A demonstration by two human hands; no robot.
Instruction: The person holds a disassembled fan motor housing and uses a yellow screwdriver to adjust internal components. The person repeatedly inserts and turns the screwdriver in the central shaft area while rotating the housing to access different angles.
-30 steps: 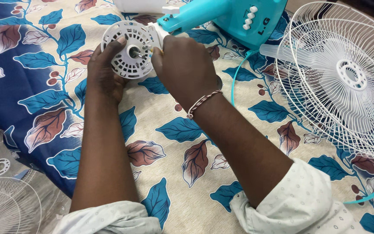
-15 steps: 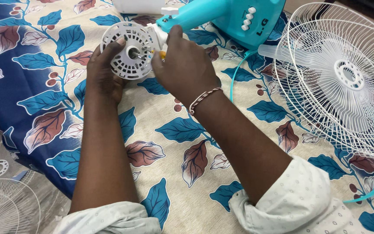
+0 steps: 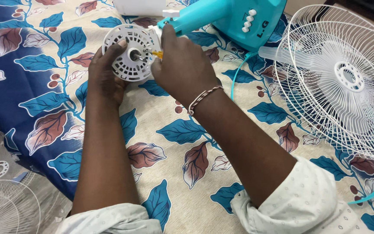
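Spread across the work surface is a cloth (image 3: 182,130) printed with big blue and rust-brown leaves on cream and navy, soft and slightly rumpled. Both forearms reach straight out over it, bare below rolled pale sleeves, meeting at the far edge. The left hand (image 3: 102,76) cups a round white motor housing (image 3: 128,54) from the side and beneath, fingers curled against its rim with one fingertip laid on the slotted plastic face — a hard moulded disc full of vent slots, with a short metal shaft at its middle. The right hand (image 3: 182,65), a beaded bracelet (image 3: 202,99) at the wrist, is bunched over the housing's right edge, fingers pinched together on a small tool with a yellow handle (image 3: 157,54) whose tip points at the shaft; how firmly it is gripped I cannot tell. Just behind the hands lies the turquoise fan body (image 3: 234,19), smooth glossy plastic with a row of white buttons, joined to the housing by its neck. To the right, well apart from the hands, a domed white wire grille (image 3: 343,82) rests on the cloth, thin spokes radiating from a ring. Another white grille (image 3: 1,182) lies lower left, off the cloth's edge. Between the forearms and toward the near edge the cloth lies bare — room enough for the elbows.
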